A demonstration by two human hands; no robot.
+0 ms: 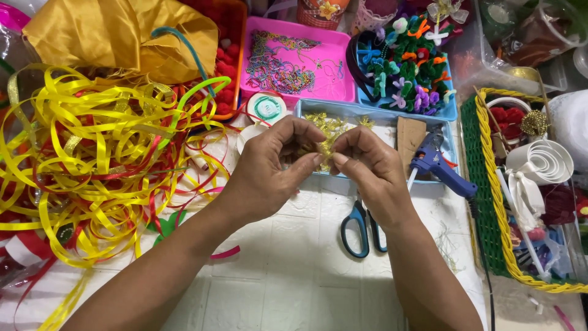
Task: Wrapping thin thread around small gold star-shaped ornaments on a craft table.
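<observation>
Both hands, left hand (269, 168) and right hand (367, 168), fingers pinched on gold tinsel piece (323, 150), seemingly between fingertips.

Two bare hands at centre, left hand (269, 168) and right hand (367, 168), sharing one small gold tinsel piece (323, 149).

One blue hot-glue gun (436, 164). One pair of blue-handled scissors (361, 230). One bright pink plastic tray (300, 61) of fine chains. Two light blue plastic trays: one (367, 116) with gold bits, one (429, 110) of pipe-cleaner flowers. One green and yellow woven basket (490, 202). One white spool of green thread (266, 107). One crumpled gold satin cloth (116, 34). Yellow and red ribbon tangle (92, 165): strands too many to count.
</observation>
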